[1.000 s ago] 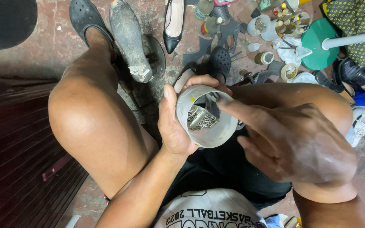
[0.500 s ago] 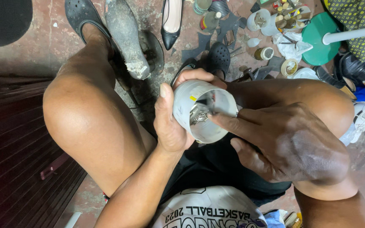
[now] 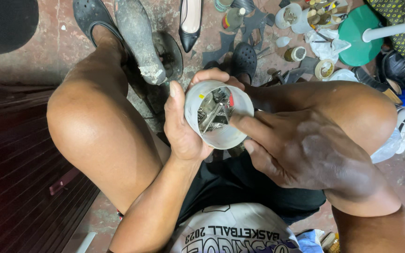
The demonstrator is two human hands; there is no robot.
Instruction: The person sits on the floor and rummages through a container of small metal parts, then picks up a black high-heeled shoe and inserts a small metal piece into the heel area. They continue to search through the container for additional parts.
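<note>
My left hand grips a round white plastic tub between my knees, its mouth tilted up toward me. Inside lie several small metal pieces and something red. My right hand rests at the tub's right rim, its forefinger reaching over the edge into the tub. I cannot tell whether its fingertip pinches anything.
A metal shoe last stands on the reddish floor between my feet. A black pointed pump, dark leather scraps, small jars, a tape roll and a green stool top lie ahead. Dark wooden slats run along my left.
The tub has tilted slightly, and my right forefinger has shifted inside it among the metal pieces. My left hand keeps its grip.
</note>
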